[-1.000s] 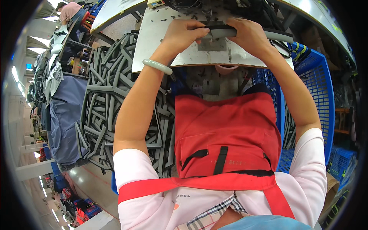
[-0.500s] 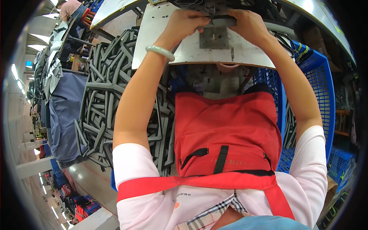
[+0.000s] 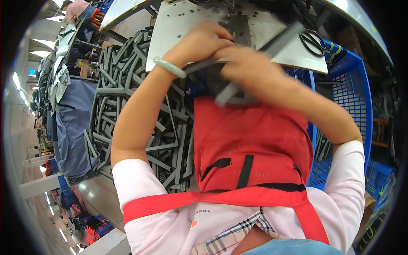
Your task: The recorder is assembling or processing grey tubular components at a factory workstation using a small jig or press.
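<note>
Both my hands are off the near edge of the machine table and partly blurred by motion. My right hand [image 3: 250, 70] is closed round a long grey padded strip [image 3: 284, 40], which slants from above my lap up over the tabletop. My left hand [image 3: 204, 42], below a pale bangle [image 3: 169, 67], has its fingers curled in beside the right hand's fingers. What it grips is hidden, though a grey length [image 3: 199, 66] shows just under it. Beyond them lie the metal plate [image 3: 239, 27] and lower end of what looks like a sewing machine [image 3: 231, 5].
A heap of grey strips [image 3: 114, 106] rises on my left. On my right stands a blue crate [image 3: 365, 106] with more strips inside. Dark scraps dot the white tabletop [image 3: 170, 38], and a black cord loop [image 3: 312, 44] lies at its right. Another person [image 3: 76, 12] is far left.
Both hands have come back from the machine toward me. The strip has left the plate, and the right hand has swung left, now crossing near the left hand.
</note>
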### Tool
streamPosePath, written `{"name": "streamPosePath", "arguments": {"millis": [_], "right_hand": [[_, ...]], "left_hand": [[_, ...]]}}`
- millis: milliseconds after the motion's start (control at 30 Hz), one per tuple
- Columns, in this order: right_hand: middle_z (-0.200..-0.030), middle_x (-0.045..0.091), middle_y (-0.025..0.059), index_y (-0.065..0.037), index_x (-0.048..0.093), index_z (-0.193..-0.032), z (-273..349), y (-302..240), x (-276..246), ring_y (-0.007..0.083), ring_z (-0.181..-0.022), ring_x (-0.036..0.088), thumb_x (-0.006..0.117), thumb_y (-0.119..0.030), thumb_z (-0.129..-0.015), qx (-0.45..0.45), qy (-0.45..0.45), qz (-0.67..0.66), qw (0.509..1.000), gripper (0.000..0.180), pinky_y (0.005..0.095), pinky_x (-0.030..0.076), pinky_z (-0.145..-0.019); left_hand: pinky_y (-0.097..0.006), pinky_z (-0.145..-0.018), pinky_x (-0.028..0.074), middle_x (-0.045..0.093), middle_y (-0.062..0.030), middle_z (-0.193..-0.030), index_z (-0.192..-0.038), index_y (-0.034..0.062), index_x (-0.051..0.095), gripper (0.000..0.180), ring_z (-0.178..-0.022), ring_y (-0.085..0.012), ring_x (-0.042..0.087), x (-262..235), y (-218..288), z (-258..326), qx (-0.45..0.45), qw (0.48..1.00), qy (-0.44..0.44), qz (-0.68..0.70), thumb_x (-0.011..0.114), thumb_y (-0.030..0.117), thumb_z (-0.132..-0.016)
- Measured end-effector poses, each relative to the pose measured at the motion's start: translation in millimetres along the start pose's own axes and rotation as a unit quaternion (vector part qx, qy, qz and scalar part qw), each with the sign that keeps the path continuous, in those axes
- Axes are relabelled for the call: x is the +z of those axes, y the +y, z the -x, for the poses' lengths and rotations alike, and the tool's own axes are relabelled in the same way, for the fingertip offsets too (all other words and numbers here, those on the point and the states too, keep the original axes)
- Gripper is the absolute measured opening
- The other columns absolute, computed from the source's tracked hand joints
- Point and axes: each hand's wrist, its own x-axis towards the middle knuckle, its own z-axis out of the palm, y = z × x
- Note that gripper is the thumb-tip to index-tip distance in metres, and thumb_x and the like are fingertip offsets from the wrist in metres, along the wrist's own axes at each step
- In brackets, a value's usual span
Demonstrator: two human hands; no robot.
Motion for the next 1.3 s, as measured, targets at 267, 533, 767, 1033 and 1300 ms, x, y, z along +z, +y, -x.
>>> {"name": "streamPosePath", "arguments": {"millis": [267,533,767,1033,1300], "right_hand": [[-0.077,0.068,0.0098,-0.007,0.063,-0.083,-15.0,-19.5,32.6,0.0270,-0.077,0.069,0.060,-0.013,-0.080,0.074,-0.195,0.147,0.967,0.008,0.0400,0.052,-0.080],[-0.086,0.065,0.0188,-0.004,0.061,-0.104,24.8,45.2,-41.2,0.0387,-0.088,0.062,0.073,-0.020,-0.076,0.209,-0.176,-0.017,0.962,0.034,0.0448,0.049,-0.074],[-0.091,0.066,0.0169,-0.008,0.058,-0.117,22.9,48.9,-64.6,0.0380,-0.088,0.063,0.076,-0.025,-0.075,0.163,-0.132,-0.003,0.978,0.049,0.0451,0.049,-0.074],[-0.093,0.065,0.0159,-0.007,0.054,-0.111,39.7,76.4,-63.7,0.0368,-0.090,0.061,0.072,-0.025,-0.080,0.172,-0.145,0.103,0.969,0.040,0.0457,0.048,-0.075],[-0.100,0.067,0.0146,-0.007,0.056,-0.119,34.9,121.2,-57.8,0.0365,-0.095,0.062,0.073,-0.023,-0.080,0.161,-0.055,0.139,0.976,0.045,0.0434,0.051,-0.082]], "left_hand": [[-0.029,-0.068,0.051,0.069,-0.0069,-0.079,-0.095,-0.0019,0.070,0.029,-0.074,-0.0139,0.064,24.5,36.1,-9.7,-0.029,0.975,0.027,0.219,0.065,0.025,-0.088],[-0.034,-0.093,0.047,0.060,-0.0148,-0.123,-0.129,-0.0005,0.053,0.047,-0.108,-0.0252,0.061,65.8,15.4,78.4,0.033,0.995,0.009,0.094,0.067,0.013,-0.086],[-0.028,-0.081,0.048,0.055,-0.0101,-0.117,-0.123,-0.0015,0.060,0.038,-0.095,-0.0208,0.059,55.0,4.3,75.0,-0.010,0.999,0.049,-0.002,0.061,0.003,-0.085],[-0.023,-0.060,0.046,0.065,-0.0018,-0.075,-0.095,-0.0027,0.069,0.023,-0.064,-0.0069,0.057,-1.8,33.1,40.4,-0.147,0.971,-0.050,0.183,0.066,0.020,-0.091],[-0.025,-0.054,0.047,0.064,-0.0040,-0.073,-0.100,-0.0029,0.071,0.029,-0.057,-0.0100,0.054,-4.5,16.5,-2.6,-0.108,0.979,0.059,0.161,0.068,0.023,-0.087]]}}
